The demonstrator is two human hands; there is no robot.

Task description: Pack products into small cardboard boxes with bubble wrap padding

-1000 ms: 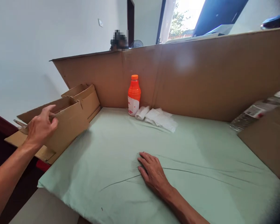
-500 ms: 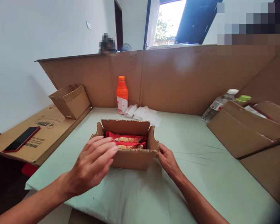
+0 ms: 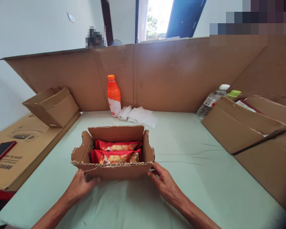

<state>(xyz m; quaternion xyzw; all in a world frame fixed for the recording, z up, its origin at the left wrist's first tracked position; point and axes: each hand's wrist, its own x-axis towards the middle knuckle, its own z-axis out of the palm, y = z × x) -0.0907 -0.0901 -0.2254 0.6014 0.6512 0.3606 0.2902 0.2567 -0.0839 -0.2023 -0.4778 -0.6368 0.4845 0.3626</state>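
Observation:
A small open cardboard box [image 3: 114,170] sits on the pale green cloth [image 3: 181,165] right in front of me. Two red snack packets [image 3: 115,152] lie inside it. My left hand [image 3: 79,187] grips the box's near left corner, fingers curled against the front wall. My right hand [image 3: 163,183] holds the near right corner in the same way.
An orange bottle [image 3: 113,95] and white tissues [image 3: 138,116] stand at the cardboard back wall [image 3: 181,73]. An empty box [image 3: 51,106] and a phone [image 3: 0,152] rest on flat cardboard at left. An open carton [image 3: 243,125] and clear bottles [image 3: 212,100] are at right.
The small box with packets has come from the left side to the cloth in front of me. Both hands have closed onto its near corners, and it sits a little nearer.

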